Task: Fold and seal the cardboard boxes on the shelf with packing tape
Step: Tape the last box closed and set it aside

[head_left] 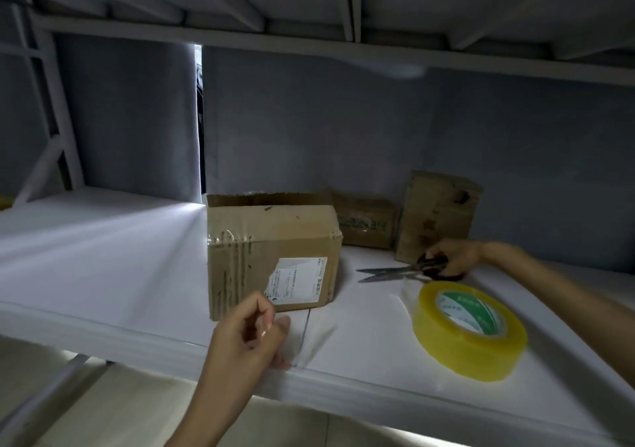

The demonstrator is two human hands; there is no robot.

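Left hand fingers pinch tape strip; right hand fingers grip scissors.

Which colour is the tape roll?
Yellow tape roll, with a green-and-white core label; head view.

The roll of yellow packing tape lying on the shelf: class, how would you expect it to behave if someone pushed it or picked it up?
The tape roll lies flat on its side on the white shelf, so a push would probably slide it rather than roll it. It looks thick and nearly full, so likely fairly heavy for its size. A loose clear strip seems to trail from it and might cling.
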